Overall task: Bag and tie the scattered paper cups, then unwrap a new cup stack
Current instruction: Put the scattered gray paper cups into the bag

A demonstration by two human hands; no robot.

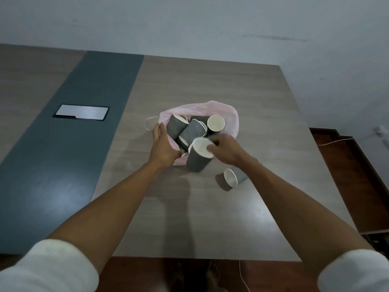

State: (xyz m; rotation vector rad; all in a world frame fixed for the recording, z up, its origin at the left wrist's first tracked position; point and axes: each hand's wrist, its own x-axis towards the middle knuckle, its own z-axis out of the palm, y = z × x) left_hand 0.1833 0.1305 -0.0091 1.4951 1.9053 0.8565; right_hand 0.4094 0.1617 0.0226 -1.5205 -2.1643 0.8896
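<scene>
A thin pink plastic bag (230,116) lies open on the wooden table (210,218), with several grey paper cups with white insides (190,130) heaped in it. My left hand (163,148) grips the bag's near left edge and holds its mouth open. My right hand (228,149) pinches the white rim of one grey cup (196,161) at the bag's front opening. Another grey cup (231,178) lies on its side on the table, just right of and nearer than the bag.
A rubber band (149,122) lies by the bag's left corner. A dark blue strip (69,144) runs down the table's left part, with a silver hatch plate (81,112) set in it. The table's right edge drops to a red-brown floor (347,175) with a thin cable.
</scene>
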